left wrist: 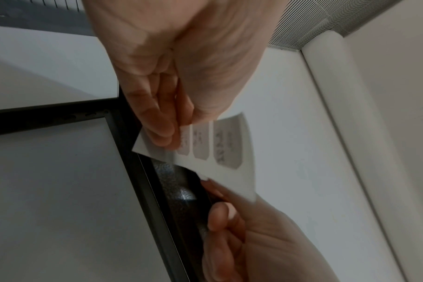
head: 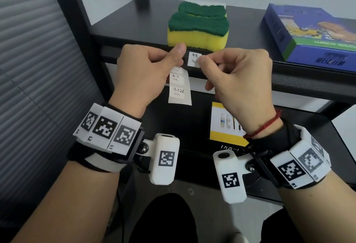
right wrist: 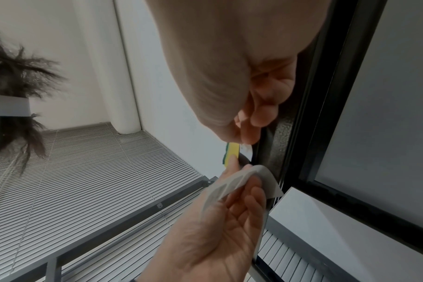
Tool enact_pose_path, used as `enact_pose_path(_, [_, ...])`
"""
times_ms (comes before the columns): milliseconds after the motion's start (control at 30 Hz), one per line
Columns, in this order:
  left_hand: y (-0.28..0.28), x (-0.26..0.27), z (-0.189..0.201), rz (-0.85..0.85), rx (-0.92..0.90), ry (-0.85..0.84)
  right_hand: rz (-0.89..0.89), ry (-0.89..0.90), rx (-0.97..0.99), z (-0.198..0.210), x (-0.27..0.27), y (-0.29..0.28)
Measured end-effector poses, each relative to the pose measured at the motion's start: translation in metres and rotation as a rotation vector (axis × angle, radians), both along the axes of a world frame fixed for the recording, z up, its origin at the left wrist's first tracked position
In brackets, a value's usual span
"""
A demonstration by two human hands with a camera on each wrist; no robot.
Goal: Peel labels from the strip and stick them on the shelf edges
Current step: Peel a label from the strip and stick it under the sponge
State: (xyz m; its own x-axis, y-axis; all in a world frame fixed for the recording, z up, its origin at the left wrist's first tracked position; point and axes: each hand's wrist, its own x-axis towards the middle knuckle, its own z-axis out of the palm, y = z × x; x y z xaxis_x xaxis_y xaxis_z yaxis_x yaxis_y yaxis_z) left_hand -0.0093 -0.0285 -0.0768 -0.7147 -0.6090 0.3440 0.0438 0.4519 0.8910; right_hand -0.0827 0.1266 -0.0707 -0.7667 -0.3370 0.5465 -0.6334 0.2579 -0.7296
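My left hand [head: 154, 69] pinches the top of a white label strip [head: 180, 90] between thumb and fingers; the strip hangs down with handwritten labels on it. My right hand [head: 231, 73] pinches the right edge of one peeled handwritten label [head: 193, 59], which lies against the black shelf edge [head: 240, 80] just below the sponge. In the left wrist view the strip [left wrist: 220, 152] curls under my left fingers [left wrist: 162, 129]. The right wrist view shows the label [right wrist: 246, 150] at my right fingertips [right wrist: 249, 133] by the shelf edge [right wrist: 278, 145], with the strip [right wrist: 234, 181] below.
A yellow and green sponge [head: 198, 28] sits on the black shelf top [head: 134, 19], a blue box [head: 312, 34] to its right. A yellow and white packet [head: 225, 123] lies on the lower shelf. Grey blinds [head: 38, 59] are to the left.
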Motion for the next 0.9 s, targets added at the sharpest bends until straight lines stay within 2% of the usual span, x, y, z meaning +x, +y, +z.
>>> enact_pose_path(200, [-0.0001,0.0034,-0.0041,-0.110,0.044,-0.007,0.015,0.007,0.001,0.0014,0.0006,-0.0017])
enact_pose_path(900, [-0.0007,-0.0041,-0.0106,-0.095,0.012,0.045,-0.014,0.059,-0.010,0.0003,-0.0009,-0.0062])
